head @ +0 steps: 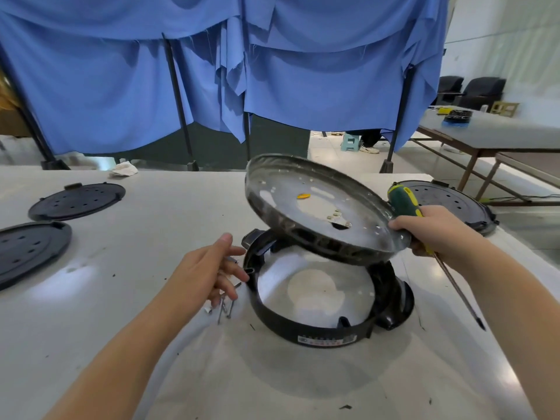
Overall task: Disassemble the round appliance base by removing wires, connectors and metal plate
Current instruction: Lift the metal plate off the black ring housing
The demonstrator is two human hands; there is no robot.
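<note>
1. Fingers: right hand (436,228) curls round two things at once, the driver (406,204) handle in the palm and the plate (315,207) rim pinched by the fingertips. Left hand (209,268) holds nothing, fingers loose and slightly spread, just beside the base (327,328) wall and over the screws (225,307).
2. Plate is lifted clear of the base, tilted, far edge high, w/ the near edge hanging over the ring. Base sits on the table (121,344), open through the middle; no wires visible inside from here.
3. Risk: one-hand pinch on a wide plate is weak, esp. w/ the driver sharing the grip. A slip would prob. drop the plate onto the ring or the table.
4. Risk: driver shaft points down and out to the right; swinging the plate away could jab the table or snag.
5. Risk: screws lie loose by the left hand; a brush could scatter them.
6. Materials: plate is thin shiny metal, round, shallow dish shape w/ raised rim, small holes and a cut-out near centre, an orange spot on it. The rim edge could be sharp.
7. Base is black plastic, a hollow ring w/ a label at the front. Driver handle is green and yellow, shaft slim and dark. Table is pale and smooth w/ specks of debris.
</note>
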